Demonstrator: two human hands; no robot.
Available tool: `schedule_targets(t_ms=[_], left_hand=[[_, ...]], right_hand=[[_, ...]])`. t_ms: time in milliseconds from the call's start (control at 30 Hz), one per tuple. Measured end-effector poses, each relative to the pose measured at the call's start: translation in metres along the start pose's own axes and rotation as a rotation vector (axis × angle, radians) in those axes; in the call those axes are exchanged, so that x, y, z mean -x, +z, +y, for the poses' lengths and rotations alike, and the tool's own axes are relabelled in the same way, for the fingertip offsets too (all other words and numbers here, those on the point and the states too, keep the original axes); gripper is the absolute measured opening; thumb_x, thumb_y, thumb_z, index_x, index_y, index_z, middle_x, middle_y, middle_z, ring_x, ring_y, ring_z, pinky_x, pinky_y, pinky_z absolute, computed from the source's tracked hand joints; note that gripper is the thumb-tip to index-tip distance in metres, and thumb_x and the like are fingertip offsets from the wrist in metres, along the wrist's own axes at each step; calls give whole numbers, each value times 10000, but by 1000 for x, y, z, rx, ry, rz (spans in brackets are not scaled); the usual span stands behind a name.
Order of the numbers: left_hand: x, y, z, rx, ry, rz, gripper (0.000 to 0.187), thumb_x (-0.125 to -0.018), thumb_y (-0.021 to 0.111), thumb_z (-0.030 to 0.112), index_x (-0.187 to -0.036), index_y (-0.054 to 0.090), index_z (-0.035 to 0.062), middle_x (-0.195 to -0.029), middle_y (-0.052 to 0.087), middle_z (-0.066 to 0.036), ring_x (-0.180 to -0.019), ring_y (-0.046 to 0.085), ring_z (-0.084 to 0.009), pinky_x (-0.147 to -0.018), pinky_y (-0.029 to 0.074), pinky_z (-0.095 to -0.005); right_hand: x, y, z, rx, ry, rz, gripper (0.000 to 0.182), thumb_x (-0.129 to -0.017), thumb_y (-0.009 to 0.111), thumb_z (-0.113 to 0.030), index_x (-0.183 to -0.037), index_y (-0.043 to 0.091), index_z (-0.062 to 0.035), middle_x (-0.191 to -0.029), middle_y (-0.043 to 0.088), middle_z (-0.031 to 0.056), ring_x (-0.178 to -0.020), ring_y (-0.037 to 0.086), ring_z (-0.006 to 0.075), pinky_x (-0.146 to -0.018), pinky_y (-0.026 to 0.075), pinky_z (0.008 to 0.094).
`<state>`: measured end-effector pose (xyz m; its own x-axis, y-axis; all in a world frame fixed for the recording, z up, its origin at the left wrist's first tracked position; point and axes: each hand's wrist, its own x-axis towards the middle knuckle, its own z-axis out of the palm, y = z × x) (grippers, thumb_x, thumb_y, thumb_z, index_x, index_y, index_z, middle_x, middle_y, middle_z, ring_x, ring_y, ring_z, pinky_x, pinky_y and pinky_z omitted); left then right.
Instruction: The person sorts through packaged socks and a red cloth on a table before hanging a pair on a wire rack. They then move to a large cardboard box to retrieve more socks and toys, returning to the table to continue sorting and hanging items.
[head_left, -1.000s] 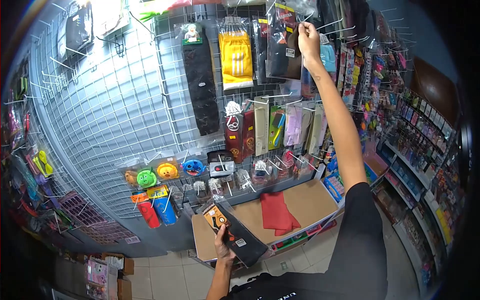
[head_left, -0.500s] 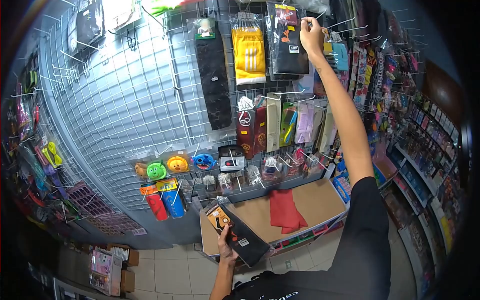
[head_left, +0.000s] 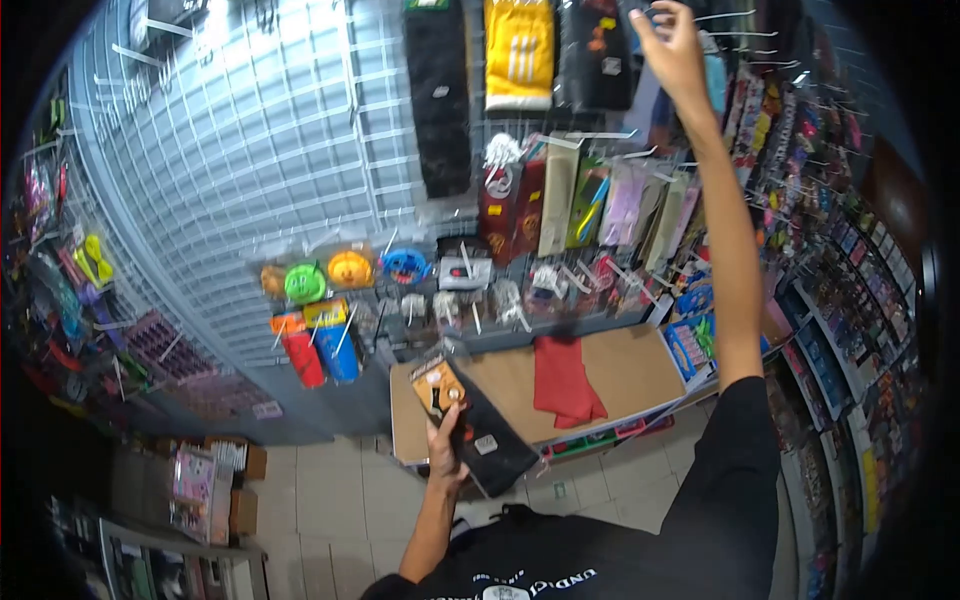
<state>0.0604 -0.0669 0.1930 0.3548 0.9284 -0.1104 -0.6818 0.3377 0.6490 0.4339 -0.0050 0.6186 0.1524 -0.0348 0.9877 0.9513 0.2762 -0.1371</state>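
Note:
My left hand grips a clear pack of black socks with an orange header card, tilted above the low brown-topped counter. High on the right, my right hand is raised at the wall rack, thumb and fingers apart with nothing seen between them. Just left of it hangs another pack of black socks, its top cut off by the view's edge. A yellow pack with white stripes and a long black pack hang further left.
A folded red cloth lies on the counter. White hooks jut from the rack near my right hand. Below hang character pouches and red and blue packs. Stocked shelves line the right side.
The view has tipped down, so the rack appears higher. My right hand has moved off the hanging black socks to their right and its fingers have parted. My left hand keeps its pack.

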Motion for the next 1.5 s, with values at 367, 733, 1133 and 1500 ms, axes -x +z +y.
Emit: schedule_targets(t_ms=[367,733,1133,1500], left_hand=[[-11,67,46,-261,181,-274,328,-854,691,137,-1132,540,50,-990,636,-26,-816,601,-71,-671,509,-216],[-13,51,36,-356,274,-420,511,-916,590,205,-1364,382,69,-1166,485,-71,-1043,534,-170,-870,485,-312],[9,-30,3,-226,198,-164,238,-975,492,132,-1185,504,21,-914,552,-59,-823,565,-132,-748,502,-273],[22,-47,5,-246,194,-115,235,-925,548,82,-1144,531,-1,-906,577,-62,-820,574,-134,-734,488,-260]], right_hand=[[257,-73,-189,-499,262,-1180,640,-849,679,-207,-1351,301,-83,-1291,470,201,-1133,560,349,-912,475,425],[202,-66,-135,-697,529,-899,437,-851,628,-35,-1247,457,-107,-1205,490,45,-1144,481,174,-913,449,309],[11,-33,-39,-603,487,-257,375,-838,647,-62,-1179,506,-127,-1098,557,94,-991,570,140,-749,511,250],[-30,8,6,-517,385,-224,359,-813,634,-37,-1142,519,-124,-1015,615,63,-857,595,113,-713,475,234]])
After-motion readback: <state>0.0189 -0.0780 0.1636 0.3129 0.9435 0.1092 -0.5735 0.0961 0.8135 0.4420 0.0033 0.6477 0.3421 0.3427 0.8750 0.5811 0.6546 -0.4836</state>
